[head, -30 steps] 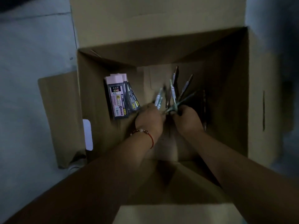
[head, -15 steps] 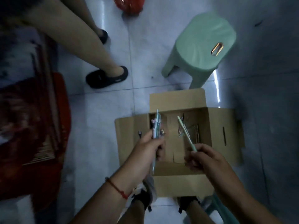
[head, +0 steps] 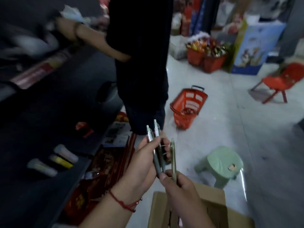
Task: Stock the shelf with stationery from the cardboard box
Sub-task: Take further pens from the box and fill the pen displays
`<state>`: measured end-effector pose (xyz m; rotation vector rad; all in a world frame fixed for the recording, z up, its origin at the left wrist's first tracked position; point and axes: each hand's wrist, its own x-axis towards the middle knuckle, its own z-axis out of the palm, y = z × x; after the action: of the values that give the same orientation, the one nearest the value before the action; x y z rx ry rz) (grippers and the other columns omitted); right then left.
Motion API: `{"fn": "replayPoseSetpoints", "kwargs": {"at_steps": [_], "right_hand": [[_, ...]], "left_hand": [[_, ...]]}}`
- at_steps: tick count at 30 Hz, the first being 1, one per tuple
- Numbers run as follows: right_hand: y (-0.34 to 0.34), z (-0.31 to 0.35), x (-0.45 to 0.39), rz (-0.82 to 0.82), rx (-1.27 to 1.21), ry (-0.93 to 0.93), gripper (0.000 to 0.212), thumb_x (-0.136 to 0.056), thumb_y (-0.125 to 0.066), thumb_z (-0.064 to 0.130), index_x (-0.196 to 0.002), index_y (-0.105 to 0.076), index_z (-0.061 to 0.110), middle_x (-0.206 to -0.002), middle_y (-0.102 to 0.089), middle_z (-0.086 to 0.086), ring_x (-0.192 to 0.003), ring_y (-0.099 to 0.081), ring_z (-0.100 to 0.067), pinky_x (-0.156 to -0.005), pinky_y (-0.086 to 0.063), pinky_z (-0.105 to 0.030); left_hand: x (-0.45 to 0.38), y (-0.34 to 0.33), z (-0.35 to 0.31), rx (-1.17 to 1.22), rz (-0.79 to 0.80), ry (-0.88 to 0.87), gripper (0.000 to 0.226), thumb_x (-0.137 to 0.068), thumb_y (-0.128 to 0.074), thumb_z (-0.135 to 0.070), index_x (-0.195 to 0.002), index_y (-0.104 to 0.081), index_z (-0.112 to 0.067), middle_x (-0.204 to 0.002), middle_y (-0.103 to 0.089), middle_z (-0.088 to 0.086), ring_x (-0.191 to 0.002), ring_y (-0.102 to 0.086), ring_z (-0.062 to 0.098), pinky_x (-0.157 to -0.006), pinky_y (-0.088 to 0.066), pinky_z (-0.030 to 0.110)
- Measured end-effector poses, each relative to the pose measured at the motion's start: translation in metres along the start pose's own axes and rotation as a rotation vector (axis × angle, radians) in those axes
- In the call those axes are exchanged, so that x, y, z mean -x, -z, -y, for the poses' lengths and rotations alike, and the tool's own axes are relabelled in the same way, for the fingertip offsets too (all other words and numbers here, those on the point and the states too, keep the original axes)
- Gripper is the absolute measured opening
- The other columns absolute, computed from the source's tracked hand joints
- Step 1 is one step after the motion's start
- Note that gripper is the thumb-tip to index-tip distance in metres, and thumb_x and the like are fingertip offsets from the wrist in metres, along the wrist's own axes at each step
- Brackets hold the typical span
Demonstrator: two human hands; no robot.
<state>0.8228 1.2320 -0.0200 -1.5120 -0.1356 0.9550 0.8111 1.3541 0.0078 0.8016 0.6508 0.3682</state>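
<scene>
From my head camera, my left hand (head: 144,163) is closed around two grey pens (head: 156,145), their clear clip ends pointing up and away from me. My right hand (head: 179,186) pinches one pale green pen (head: 173,157) between thumb and fingers, upright, just right of the grey pair and nearly touching them. A red string bracelet (head: 123,202) circles my left wrist.

The cardboard box (head: 213,209) sits open directly beneath my right hand, at the bottom edge of the view; what is inside I cannot make out. Left of the box runs the dark shelf (head: 49,178), with three blurred capped markers (head: 60,159) lying on it. Beyond the box, to its right, stands a pale green stool (head: 222,163) on the light tiled floor (head: 213,129). Further beyond the box, an orange shopping basket (head: 187,106) tilts on the floor. Another person in dark clothing (head: 141,63) stands past my hands, one arm reaching toward the shelf side.
</scene>
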Motion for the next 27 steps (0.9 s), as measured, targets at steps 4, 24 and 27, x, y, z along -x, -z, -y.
{"fn": "replayPoseSetpoints", "kwargs": {"at_steps": [4, 24, 27], "right_hand": [[-0.030, 0.031, 0.008, 0.147, 0.081, 0.045, 0.030, -0.092, -0.064, 0.022, -0.068, -0.047, 0.013, -0.048, -0.031, 0.002, -0.041, -0.026, -0.012, -0.044, -0.020, -0.025], [-0.187, 0.075, 0.106, 0.695, 0.512, 0.403, 0.022, -0.100, -0.048, 0.013, -0.102, -0.068, 0.022, -0.087, -0.068, 0.003, -0.071, -0.064, -0.009, -0.068, -0.050, -0.023], [-0.240, 0.065, 0.122, 0.766, 0.549, 0.468, 0.019, -0.100, -0.052, 0.025, -0.094, -0.069, 0.018, -0.075, -0.063, 0.007, -0.066, -0.058, -0.007, -0.063, -0.047, -0.023]], "left_hand": [[0.045, 0.007, -0.035, 0.055, -0.135, -0.168, 0.017, -0.100, -0.049, -0.013, -0.113, -0.059, -0.008, -0.067, -0.052, 0.006, -0.053, -0.046, 0.016, -0.049, -0.041, 0.028], [0.265, 0.180, -0.133, -0.862, -0.472, -0.575, 0.033, -0.105, -0.034, -0.035, -0.096, -0.061, -0.018, -0.073, -0.055, -0.005, -0.059, -0.047, 0.005, -0.056, -0.040, 0.027], [0.313, 0.230, -0.149, -1.062, -0.558, -0.616, 0.029, -0.103, -0.035, -0.040, -0.086, -0.056, -0.029, -0.066, -0.053, -0.011, -0.055, -0.044, 0.002, -0.055, -0.039, 0.027]]}}
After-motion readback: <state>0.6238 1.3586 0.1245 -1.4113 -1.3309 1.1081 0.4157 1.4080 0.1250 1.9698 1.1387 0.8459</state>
